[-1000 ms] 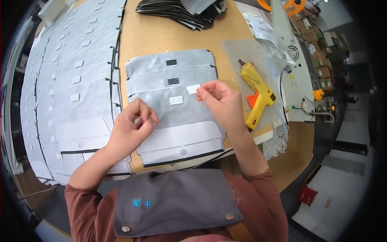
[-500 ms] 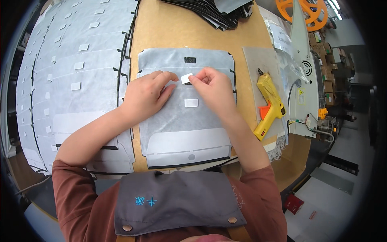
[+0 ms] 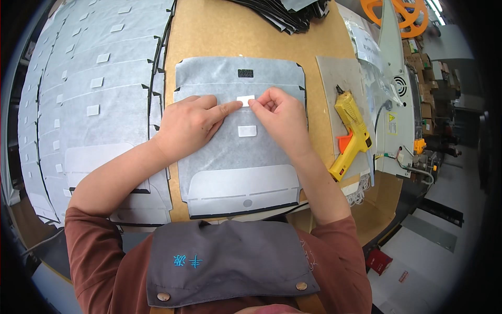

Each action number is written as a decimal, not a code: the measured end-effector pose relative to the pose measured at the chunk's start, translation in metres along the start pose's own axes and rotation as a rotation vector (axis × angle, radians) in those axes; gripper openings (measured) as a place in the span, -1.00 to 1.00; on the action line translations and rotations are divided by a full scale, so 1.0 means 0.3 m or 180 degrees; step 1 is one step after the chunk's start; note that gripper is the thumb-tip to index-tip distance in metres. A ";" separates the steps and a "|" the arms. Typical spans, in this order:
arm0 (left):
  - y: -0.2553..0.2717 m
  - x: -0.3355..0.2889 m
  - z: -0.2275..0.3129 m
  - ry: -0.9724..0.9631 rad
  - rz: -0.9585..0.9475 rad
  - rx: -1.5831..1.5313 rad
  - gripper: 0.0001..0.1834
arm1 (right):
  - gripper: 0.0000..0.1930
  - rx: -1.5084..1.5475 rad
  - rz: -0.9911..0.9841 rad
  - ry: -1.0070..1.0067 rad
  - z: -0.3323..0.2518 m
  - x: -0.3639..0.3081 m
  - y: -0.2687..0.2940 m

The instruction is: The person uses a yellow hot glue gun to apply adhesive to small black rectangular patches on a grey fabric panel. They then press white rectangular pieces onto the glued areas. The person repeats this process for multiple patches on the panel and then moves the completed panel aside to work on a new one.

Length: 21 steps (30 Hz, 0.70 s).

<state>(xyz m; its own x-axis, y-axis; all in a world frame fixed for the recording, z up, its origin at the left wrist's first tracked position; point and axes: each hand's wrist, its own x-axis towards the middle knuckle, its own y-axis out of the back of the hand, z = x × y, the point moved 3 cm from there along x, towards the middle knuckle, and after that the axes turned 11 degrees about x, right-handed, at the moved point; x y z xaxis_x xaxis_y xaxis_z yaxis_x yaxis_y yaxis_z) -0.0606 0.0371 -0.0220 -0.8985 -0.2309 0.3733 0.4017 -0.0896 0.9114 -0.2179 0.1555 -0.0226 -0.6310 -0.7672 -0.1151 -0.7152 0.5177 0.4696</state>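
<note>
A grey fabric panel [image 3: 214, 157] lies flat on the tan tabletop in front of me. My right hand [image 3: 282, 121] pinches the right end of a small white rectangular patch [image 3: 244, 100] between thumb and fingertips, against the panel's upper middle. From the other side, the outstretched index finger of my left hand [image 3: 189, 123] touches the patch's left end; its thumb sits apart, lower down. Above is a black textured rectangle [image 3: 245, 73], and below, in line, a second white patch [image 3: 247, 131]. A paler pocket-like piece [image 3: 243, 184] covers the panel's lower part.
Overlapping grey panels with white patches [image 3: 93, 110] fill the left side. A yellow glue gun [image 3: 353, 131] with an orange trigger rests on a pale board [image 3: 327, 83] at right. Beyond stand a machine [image 3: 389, 141] and an orange reel [image 3: 402, 15]. Folded black-and-grey pieces [image 3: 293, 15] lie at the back.
The white patch, tilted in my right fingers before, now lies level and covers the dark strip beneath it. My left index finger has stretched out to meet it.
</note>
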 end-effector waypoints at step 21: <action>-0.013 0.001 0.015 -0.0054 -0.0140 0.0112 -0.50 | -0.52 -0.1643 0.0102 0.1430 0.002 -0.119 0.021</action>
<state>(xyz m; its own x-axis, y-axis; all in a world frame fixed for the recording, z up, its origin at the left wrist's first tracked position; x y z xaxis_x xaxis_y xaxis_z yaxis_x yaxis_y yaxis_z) -0.0633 0.0418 -0.0245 -0.9182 -0.2110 0.3353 0.3555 -0.0652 0.9324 -0.2001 0.1864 -0.0160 -0.3838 -0.8949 0.2278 -0.3929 0.3815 0.8367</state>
